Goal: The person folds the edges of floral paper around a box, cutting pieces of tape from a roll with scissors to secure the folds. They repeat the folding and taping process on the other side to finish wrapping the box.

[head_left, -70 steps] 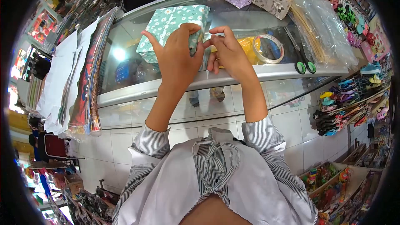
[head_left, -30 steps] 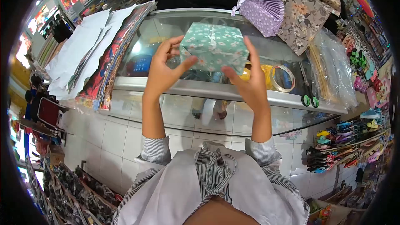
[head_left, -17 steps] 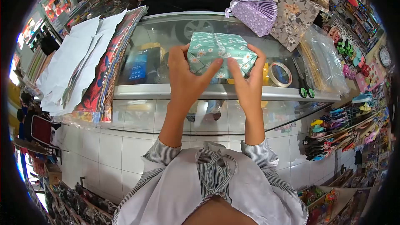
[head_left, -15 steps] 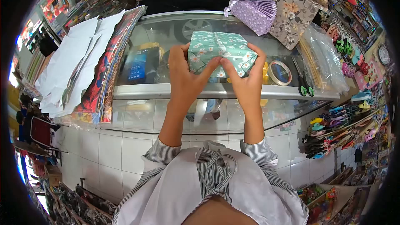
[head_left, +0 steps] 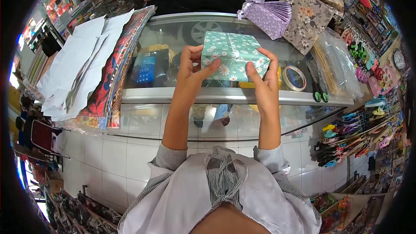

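Note:
A box wrapped in green daisy-print paper [head_left: 232, 52] is held between my two hands over the glass counter. My left hand [head_left: 193, 67] grips its left side, thumb on the near face and fingers bent behind the edge. On the right side my right hand [head_left: 265, 76] presses its thumb on the near face, with a finger along the upper right corner. Right of that hand lies a roll of tape [head_left: 294, 78], and beside it are scissors with black and green handles [head_left: 320, 96].
Torn white paper [head_left: 76, 67] lies on patterned sheets [head_left: 117, 63] at the left. A purple pleated gift wrap [head_left: 268, 16] and a brown floral one [head_left: 305, 11] stand at the back right. Clear plastic with sticks [head_left: 340, 67] lies at the counter's [head_left: 173, 96] right end.
Both thumbs have moved apart along the near face of the box. The box has shifted slightly right and turned a little, still between both hands.

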A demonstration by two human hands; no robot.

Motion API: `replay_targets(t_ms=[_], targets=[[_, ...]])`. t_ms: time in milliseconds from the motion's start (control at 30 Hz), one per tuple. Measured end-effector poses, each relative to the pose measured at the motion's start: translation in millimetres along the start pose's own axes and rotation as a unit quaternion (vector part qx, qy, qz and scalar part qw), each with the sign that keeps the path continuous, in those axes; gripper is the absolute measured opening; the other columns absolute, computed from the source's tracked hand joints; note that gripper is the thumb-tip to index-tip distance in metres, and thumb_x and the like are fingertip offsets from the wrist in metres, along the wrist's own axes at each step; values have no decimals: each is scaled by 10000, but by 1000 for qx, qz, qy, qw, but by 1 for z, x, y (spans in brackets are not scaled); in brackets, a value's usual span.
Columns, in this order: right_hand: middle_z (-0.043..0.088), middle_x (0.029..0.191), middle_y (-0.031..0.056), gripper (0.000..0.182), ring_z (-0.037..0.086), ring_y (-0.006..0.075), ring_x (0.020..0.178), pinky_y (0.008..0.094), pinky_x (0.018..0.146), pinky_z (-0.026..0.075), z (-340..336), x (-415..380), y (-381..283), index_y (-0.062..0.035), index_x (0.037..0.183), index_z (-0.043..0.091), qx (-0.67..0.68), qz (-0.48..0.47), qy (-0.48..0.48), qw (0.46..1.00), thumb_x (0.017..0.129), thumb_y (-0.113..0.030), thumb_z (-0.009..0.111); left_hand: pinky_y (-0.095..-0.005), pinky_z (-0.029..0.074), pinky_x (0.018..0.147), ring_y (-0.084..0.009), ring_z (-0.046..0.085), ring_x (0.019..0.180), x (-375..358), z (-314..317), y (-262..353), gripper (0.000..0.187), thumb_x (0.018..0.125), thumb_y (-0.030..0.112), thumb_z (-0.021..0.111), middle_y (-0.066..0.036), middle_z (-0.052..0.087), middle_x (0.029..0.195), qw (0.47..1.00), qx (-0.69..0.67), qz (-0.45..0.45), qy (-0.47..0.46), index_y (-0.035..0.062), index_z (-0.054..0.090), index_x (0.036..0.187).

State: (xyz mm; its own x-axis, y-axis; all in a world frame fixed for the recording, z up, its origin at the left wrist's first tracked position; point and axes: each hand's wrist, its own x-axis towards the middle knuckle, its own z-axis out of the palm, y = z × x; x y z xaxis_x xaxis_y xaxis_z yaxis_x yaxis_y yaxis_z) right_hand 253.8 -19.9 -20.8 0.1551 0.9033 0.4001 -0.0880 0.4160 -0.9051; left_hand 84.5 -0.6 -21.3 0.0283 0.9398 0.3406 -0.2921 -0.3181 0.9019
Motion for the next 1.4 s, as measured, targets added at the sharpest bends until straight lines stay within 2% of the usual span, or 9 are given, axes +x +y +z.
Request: replay_targets(t_ms=[333, 433, 533, 667, 767, 1033, 1167, 1300, 1400], targets=[[351, 1360, 113, 465, 345, 189, 1206, 310, 1013, 302, -15, 3, 6, -91, 1240, 449, 99, 24, -34, 994, 814, -87, 635, -278, 386, 907, -135, 470, 1058, 3, -10, -8, 477, 790, 130, 692, -66, 518, 1098, 999, -18, -36, -16, 55, 447, 1192], [336, 1378, 129, 552, 338, 205, 1228, 337, 1038, 268, -14, 1, 0, -86, 1306, 343, 52, -24, -17, 998, 814, -62, 594, -288, 356, 961, -150, 444, 1131, 7, -23, -12, 547, 807, 121, 657, -87, 500, 1156, 1000, -3, -15, -24, 57, 407, 1289], [321, 1388, 146, 622, 328, 221, 1246, 362, 1044, 255, -27, 1, 4, -87, 1341, 228, 231, -14, -55, 971, 801, -19, 527, -314, 314, 1013, -174, 401, 1200, 3, -18, 4, 636, 810, 109, 637, -107, 458, 1235, 997, 5, 26, -68, 66, 342, 1372], [329, 1364, 147, 629, 323, 229, 1258, 354, 1000, 277, -37, 7, 5, -79, 1318, 218, 14, -88, -91, 992, 761, -11, 503, -346, 285, 1041, -198, 355, 1246, 2, -13, 23, 727, 788, 115, 664, -112, 395, 1319, 993, 11, 7, -117, 69, 293, 1411], [359, 1320, 132, 621, 346, 221, 1236, 339, 976, 291, -33, 7, -6, -63, 1317, 221, -23, -109, -96, 989, 785, -32, 540, -356, 297, 1033, -205, 351, 1250, 5, -14, 18, 803, 756, 132, 709, -112, 385, 1320, 979, 145, 88, -112, 69, 266, 1423], [450, 1212, 168, 451, 448, 224, 1117, 331, 919, 357, -26, 21, -29, -1, 1303, 349, -228, -252, -19, 940, 943, -232, 491, -353, 350, 964, -218, 410, 1125, 12, -4, 26, 931, 699, 152, 771, -93, 415, 1117, 944, 259, 187, -85, 77, 215, 1442], [496, 1148, 187, 531, 492, 224, 1020, 326, 944, 355, -22, 37, -43, 34, 1319, 307, -179, -150, 5, 972, 975, -360, 397, -347, 395, 920, -210, 432, 1101, 15, -2, 27, 1003, 695, 160, 777, -78, 401, 1059, 932, 265, 234, -84, 86, 131, 1459], [460, 1200, 174, 520, 476, 212, 1094, 321, 959, 351, -28, 56, -17, -4, 1318, 305, -189, -86, -7, 978, 981, -398, 336, -325, 429, 878, -189, 489, 1028, 13, 1, 15, 903, 756, 187, 732, -89, 408, 1089, 970, 180, 153, -50, 62, 149, 1434], [420, 1282, 168, 539, 444, 226, 1171, 327, 997, 328, -46, 66, 15, -31, 1353, 281, -37, 31, -125, 991, 969, -400, 362, -316, 450, 852, -180, 524, 983, 17, 0, 11, 777, 792, 193, 705, -111, 446, 1106, 985, 160, 58, 13, 47, 222, 1384]])
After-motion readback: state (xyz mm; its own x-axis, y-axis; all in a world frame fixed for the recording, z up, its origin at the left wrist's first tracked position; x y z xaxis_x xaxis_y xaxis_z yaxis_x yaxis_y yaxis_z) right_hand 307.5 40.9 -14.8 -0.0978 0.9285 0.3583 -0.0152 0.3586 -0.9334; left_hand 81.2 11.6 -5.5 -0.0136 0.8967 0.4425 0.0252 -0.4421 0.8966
